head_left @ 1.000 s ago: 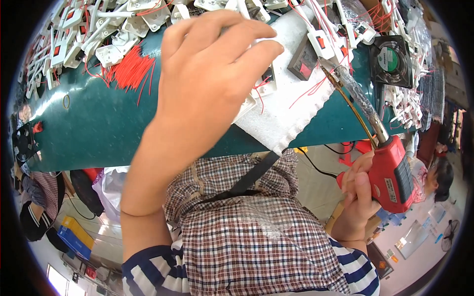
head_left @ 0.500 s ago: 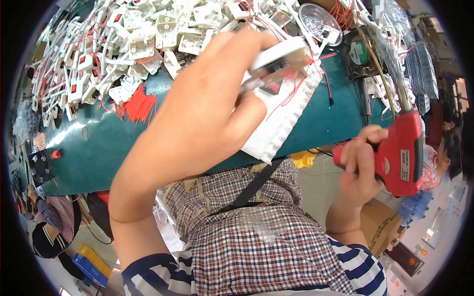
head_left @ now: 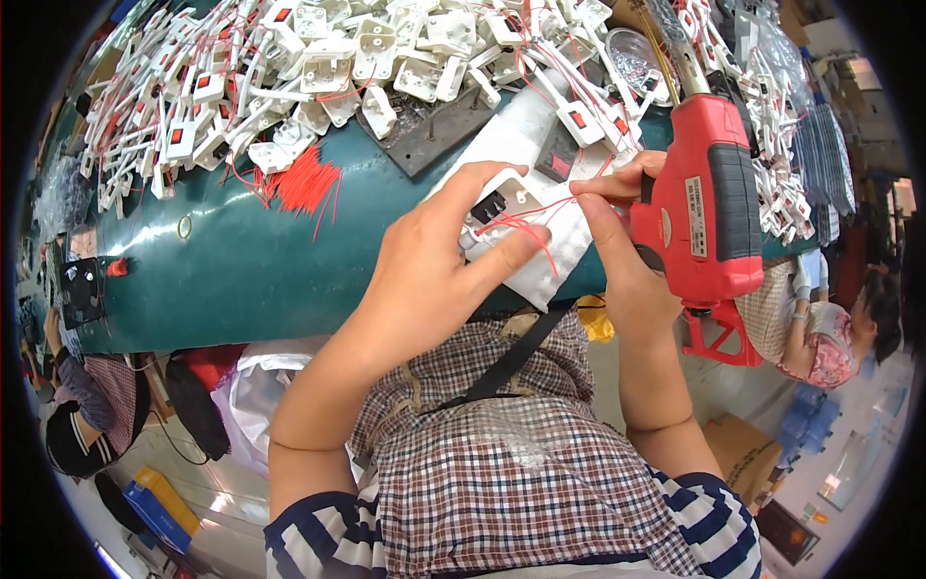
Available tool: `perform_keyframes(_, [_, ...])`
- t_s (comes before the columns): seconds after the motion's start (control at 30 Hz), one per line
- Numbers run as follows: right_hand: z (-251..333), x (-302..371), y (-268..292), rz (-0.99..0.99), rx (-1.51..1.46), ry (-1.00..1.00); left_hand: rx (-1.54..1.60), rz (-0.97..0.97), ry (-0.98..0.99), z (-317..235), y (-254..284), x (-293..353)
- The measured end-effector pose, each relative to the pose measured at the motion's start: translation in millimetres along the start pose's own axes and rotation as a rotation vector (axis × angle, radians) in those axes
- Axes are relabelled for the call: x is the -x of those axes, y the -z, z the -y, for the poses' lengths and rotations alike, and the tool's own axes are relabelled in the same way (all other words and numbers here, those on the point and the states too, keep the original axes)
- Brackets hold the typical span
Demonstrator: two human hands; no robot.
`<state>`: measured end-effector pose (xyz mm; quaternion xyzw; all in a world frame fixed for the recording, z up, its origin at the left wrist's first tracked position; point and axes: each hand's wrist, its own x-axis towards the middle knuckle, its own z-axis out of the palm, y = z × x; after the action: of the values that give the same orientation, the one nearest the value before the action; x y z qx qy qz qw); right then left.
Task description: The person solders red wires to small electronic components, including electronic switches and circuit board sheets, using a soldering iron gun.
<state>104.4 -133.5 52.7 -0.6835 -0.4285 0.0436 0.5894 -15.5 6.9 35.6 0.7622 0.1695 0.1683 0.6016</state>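
My left hand (head_left: pixel 415 256) holds a white plastic switch housing (head_left: pixel 522 196), its hollow side facing up, between thumb and fingers. A black switch (head_left: pixel 490 207) sits inside it, and thin red wires (head_left: pixel 526 224) run out of the housing toward the right. My right hand (head_left: pixel 627 256) is closed around a red and black soldering gun (head_left: pixel 709 193) whose metal end points away from me. The thumb and a finger of that same hand pinch the ends of the red wires. Under the housing lies a white padded sheet (head_left: pixel 545 280).
A heap of white housings (head_left: pixel 328 68) with red switches covers the far side of the green table (head_left: pixel 260 289). Cut red wires (head_left: pixel 304 183) lie left of my hands, near a dark metal plate (head_left: pixel 420 140). A clear round dish (head_left: pixel 637 58) stands far right. Another person (head_left: pixel 830 338) sits at right.
The soldering gun has come up and inward from the lower right. My left hand has lowered the housing toward me, hollow side now showing. My right fingers now pinch the wires.
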Motion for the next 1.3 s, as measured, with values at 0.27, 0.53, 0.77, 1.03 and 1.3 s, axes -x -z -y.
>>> perform_keyframes(0.27, [0.6, 9.4, -18.1, 0.182, 0.261, 0.081, 0.426, -0.185, 0.105, 8.7, 11.4, 14.0])
perform_keyframes(0.53, [-13.5, 17.0, -39.8, 0.151, 0.103, -0.114, 0.143, -0.246, 0.119, 17.8, 29.9, 20.3])
perform_keyframes(0.77, [19.9, 27.2, -27.6, 0.158, 0.302, -0.332, -0.212, -0.432, -0.024, 45.1, 18.2, 14.3])
perform_keyframes(1.03, [57.0, 70.2, 24.6, 0.138, 0.115, -0.585, -0.267, -0.419, -0.153, 57.6, 11.2, 10.1])
perform_keyframes(1.3, [66.4, 89.5, 40.8, 0.423, 0.532, -0.672, -0.276, -0.435, -0.156, 56.6, 7.9, 7.9])
